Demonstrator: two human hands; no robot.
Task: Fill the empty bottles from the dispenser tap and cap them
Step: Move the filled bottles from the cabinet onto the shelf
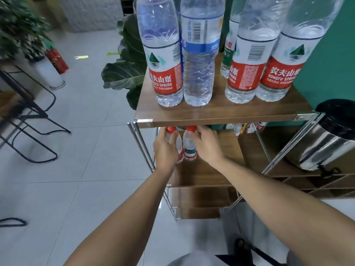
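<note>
Both my hands reach under the top shelf (221, 114) of a wooden rack. My left hand (164, 148) grips a red-capped bottle with a red label (177, 143). Beside it my right hand (206, 145) grips a second red-capped bottle with a blue-and-red label (189, 148). Both bottles stand upright on the second shelf (203, 169), side by side. On the top shelf stand several clear bottles, among them a red-label one (165, 73) and a blue-label one (198, 64). The steel dispenser (326, 139) with its black tap (326, 170) sits at the right.
More small bottles (249, 128) stand at the back of the second shelf. Chrome rack posts (142, 146) rise at the left corner. A large-leafed plant (126, 68) stands behind the rack. A black wire chair (28, 116) and a red fire extinguisher (57, 60) are at the left.
</note>
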